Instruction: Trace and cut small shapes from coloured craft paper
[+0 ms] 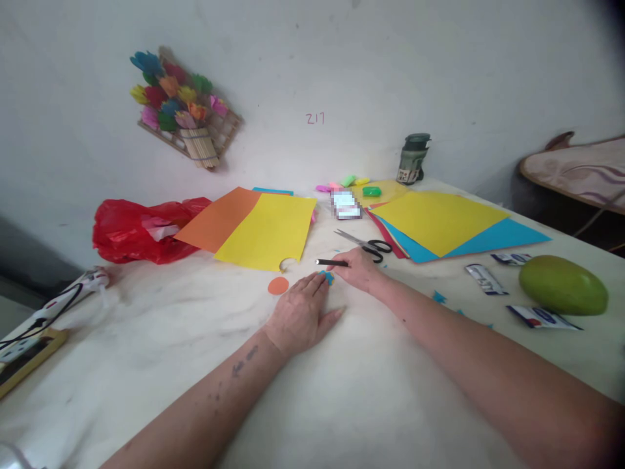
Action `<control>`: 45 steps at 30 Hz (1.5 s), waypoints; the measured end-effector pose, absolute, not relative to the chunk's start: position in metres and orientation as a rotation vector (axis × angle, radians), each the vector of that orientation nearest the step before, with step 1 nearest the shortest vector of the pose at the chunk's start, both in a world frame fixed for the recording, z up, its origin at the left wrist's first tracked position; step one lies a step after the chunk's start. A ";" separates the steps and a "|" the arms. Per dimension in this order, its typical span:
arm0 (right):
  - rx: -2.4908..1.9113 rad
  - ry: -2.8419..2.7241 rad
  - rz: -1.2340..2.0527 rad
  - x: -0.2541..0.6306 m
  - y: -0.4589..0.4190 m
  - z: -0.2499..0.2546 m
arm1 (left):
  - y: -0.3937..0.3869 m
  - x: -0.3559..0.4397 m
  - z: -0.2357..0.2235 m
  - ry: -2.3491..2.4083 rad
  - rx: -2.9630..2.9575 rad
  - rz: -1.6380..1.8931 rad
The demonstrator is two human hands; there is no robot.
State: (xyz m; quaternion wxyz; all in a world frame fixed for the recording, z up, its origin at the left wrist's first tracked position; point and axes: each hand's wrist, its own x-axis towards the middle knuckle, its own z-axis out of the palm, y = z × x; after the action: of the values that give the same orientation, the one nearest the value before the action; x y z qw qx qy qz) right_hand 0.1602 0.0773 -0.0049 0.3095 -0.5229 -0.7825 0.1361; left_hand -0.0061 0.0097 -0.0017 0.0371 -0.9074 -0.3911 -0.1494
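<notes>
My left hand (pixel 299 306) lies flat on the white table, fingers stretched out and thumb apart. Its fingertips rest on a small blue paper cutout (pixel 326 277) with a bit of yellow at its edge. Close beside it, my right hand (pixel 360 268) is closed around a black pen (pixel 333 262), whose pale end points left. The right fingertips reach the cutout's right side and partly hide it. An orange paper circle (pixel 278 285) lies just left of my left fingers. Black-handled scissors (pixel 367 245) rest right behind my right hand.
Yellow sheets (pixel 266 231) and an orange sheet (pixel 219 218) lie behind, near a red plastic bag (pixel 141 228). More coloured paper (pixel 439 218), a phone (pixel 346 204) and a bottle (pixel 413 159) stand farther back. A green mango-like fruit (pixel 561 284), packets (pixel 486 279) and blue scraps (pixel 439 297) are on the right.
</notes>
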 end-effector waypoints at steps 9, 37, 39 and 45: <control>-1.286 -2.204 0.301 0.162 0.075 -0.001 | 0.007 -0.006 0.000 -1.298 -2.816 -0.565; -1.238 -2.309 0.317 0.165 0.078 -0.003 | 0.013 -0.016 -0.007 -1.418 -2.947 -0.906; -1.229 -2.313 0.315 0.165 0.078 -0.002 | 0.011 -0.015 -0.005 -1.383 -2.948 -0.864; -1.191 -2.291 0.332 0.164 0.079 -0.005 | 0.005 -0.010 0.004 -1.375 -2.918 -0.639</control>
State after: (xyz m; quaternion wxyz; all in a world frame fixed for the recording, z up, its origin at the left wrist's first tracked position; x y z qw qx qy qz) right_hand 0.1642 0.0791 -0.0046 0.2658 -0.4410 -0.8484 0.1229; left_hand -0.0095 0.0052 0.0038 -0.0732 -0.8849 -0.4172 -0.1937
